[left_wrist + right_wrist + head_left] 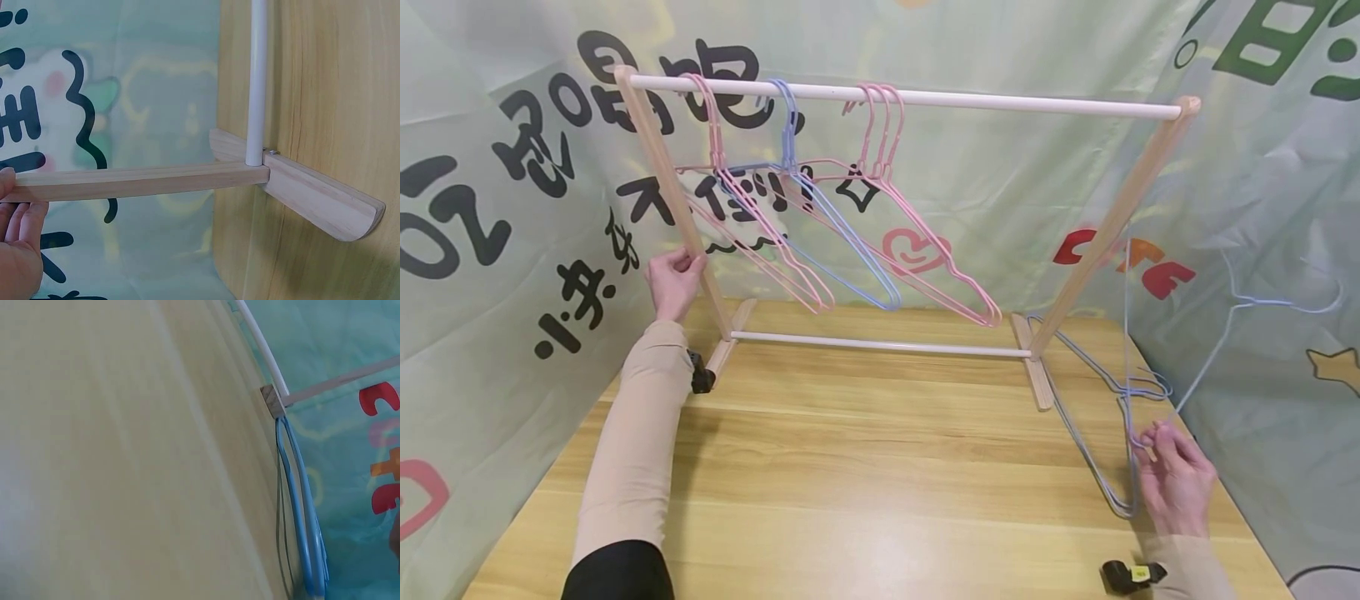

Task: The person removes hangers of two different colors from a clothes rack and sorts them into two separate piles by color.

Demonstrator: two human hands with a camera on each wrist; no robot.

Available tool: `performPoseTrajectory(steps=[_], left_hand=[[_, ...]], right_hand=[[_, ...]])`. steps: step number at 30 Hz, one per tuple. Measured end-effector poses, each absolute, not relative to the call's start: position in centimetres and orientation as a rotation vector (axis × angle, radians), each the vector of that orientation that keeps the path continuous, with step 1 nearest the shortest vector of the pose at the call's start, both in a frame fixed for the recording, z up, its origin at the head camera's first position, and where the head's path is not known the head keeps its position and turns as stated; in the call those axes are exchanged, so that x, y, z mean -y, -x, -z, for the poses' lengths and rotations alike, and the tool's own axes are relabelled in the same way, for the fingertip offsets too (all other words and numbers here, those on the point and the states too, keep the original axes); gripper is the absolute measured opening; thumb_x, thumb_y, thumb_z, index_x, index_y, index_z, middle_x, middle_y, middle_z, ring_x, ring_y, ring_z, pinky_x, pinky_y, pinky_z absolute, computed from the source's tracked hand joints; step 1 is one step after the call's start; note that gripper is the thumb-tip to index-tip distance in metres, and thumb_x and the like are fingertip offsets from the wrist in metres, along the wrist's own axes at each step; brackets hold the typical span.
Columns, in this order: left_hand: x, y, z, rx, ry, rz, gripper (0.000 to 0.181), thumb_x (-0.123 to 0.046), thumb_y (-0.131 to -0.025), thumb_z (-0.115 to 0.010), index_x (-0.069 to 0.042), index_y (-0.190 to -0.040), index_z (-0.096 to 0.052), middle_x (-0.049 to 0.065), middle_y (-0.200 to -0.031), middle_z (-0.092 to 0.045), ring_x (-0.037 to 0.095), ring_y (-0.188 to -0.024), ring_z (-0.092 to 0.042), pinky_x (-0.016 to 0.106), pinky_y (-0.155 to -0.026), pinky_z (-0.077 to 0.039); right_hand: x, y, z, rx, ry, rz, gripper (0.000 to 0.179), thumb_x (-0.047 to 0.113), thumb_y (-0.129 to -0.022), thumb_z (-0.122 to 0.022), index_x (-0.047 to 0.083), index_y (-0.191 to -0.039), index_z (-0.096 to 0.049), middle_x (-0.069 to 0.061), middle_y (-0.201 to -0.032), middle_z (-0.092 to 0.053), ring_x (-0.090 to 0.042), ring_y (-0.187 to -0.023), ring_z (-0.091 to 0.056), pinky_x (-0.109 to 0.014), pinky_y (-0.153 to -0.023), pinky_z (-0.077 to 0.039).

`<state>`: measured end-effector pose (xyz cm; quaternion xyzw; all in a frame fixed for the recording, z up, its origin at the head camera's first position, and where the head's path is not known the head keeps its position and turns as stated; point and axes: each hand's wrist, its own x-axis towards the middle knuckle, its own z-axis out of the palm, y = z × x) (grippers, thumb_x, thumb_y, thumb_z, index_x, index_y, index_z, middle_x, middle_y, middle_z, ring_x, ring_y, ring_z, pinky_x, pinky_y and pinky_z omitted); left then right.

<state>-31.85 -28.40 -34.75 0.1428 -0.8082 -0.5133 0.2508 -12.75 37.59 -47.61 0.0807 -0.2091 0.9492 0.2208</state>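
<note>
My left hand [675, 283] grips the left wooden post [137, 181] of a hanger rack, thumb on one side and fingers on the other. At the right, my right hand [1176, 479] pinches a light blue clothes hanger [1206, 364] by its wire, the hook standing out to the right. Beneath and beside that hand, more blue hangers [1086, 454] lie on the table by the rack's right foot. On the white top rod [1000, 100] hang pink hangers [760, 229] at the left, blue hangers [850, 225] beside them and pink hangers [940, 250] nearer the middle.
The rack's lower white rod [880, 343] joins its left foot [331, 200] and right foot [1033, 375] on the wooden table [850, 467]. A printed cloth [1037, 192] hangs behind and at both sides. The table's right edge is near my right hand.
</note>
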Motion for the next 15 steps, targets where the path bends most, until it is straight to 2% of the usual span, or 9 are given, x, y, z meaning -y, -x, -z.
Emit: performPoseTrajectory(steps=[7,15], left_hand=[[28.3,31.9,34.7,2.194,-0.373,1.389,0.035,-0.019,-0.097,-0.066,-0.003,-0.128,-0.068,0.019,-0.125,-0.069,0.027,-0.117,-0.069,0.027,-0.097,-0.057],[28.3,31.7,34.8,2.191,-0.361,1.394,0.035,-0.019,-0.097,-0.066,-0.002,-0.128,-0.068,0.019,-0.125,-0.069,0.029,-0.119,-0.068,0.028,-0.098,-0.056]], right_hand=[[-38.6,11.6,47.3,0.769,-0.092,-2.581,0.026,-0.022,-0.094,-0.043,-0.022,-0.096,-0.070,-0.027,-0.080,-0.072,-0.030,-0.065,-0.070,-0.039,-0.061,-0.063],[-39.9,10.2,46.9,0.964,0.059,-2.644,0.033,-0.022,-0.094,-0.042,-0.015,-0.095,-0.074,-0.021,-0.080,-0.075,-0.026,-0.067,-0.072,-0.035,-0.060,-0.063]])
